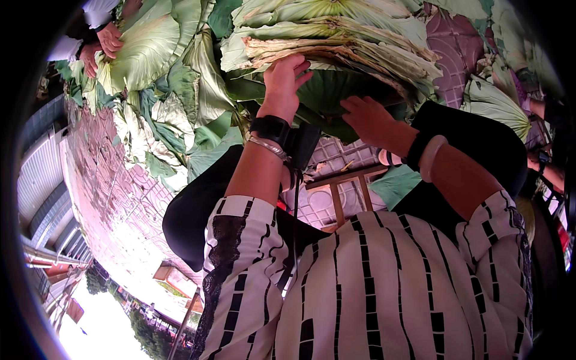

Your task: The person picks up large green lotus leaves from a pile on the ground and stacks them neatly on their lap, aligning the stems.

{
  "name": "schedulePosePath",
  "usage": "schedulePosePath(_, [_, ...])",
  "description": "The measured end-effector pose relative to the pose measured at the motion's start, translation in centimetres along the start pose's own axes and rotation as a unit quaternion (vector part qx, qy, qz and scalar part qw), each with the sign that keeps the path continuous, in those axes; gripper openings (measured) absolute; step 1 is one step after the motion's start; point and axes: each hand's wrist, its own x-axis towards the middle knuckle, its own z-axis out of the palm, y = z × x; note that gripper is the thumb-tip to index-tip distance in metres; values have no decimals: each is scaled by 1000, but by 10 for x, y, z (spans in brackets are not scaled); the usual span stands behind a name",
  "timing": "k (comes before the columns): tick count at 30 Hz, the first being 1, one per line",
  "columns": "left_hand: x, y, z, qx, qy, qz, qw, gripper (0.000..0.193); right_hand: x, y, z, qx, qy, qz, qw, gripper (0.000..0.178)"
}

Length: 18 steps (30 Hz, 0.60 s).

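A thick stack of folded pale-green lotus leaves (336,30) lies in front of me, its near edges brown and dried. My left hand (283,84) is at the left part of that near edge, fingers spread and touching the leaves. Below the stack, a dark green leaf (327,90) sits in shadow between my hands. To its right is my right hand (373,122), its fingers loosely stretched toward the leaf, holding nothing that I can see. A black wristband and a bracelet are on my left wrist; bands are on my right wrist too.
Loose leaves (174,120) lie in a pile at the left. Another person's hands (102,51) touch a large leaf at the upper left. At the right edge is another person's arm (549,174). A wooden stool frame (339,192) stands on pink paving (120,174) beneath me.
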Motion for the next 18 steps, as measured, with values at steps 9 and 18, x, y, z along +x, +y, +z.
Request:
schedulePosePath(9, [-8, 4, 4, -1, -15, 18, 1000, 33, 4, -7, 19, 0, 21, -26, 999, 16])
schedulePosePath(18, [-5, 9, 6, 24, 4, 14, 1000, 30, 22, 3, -6, 30, 28, 10, 999, 8])
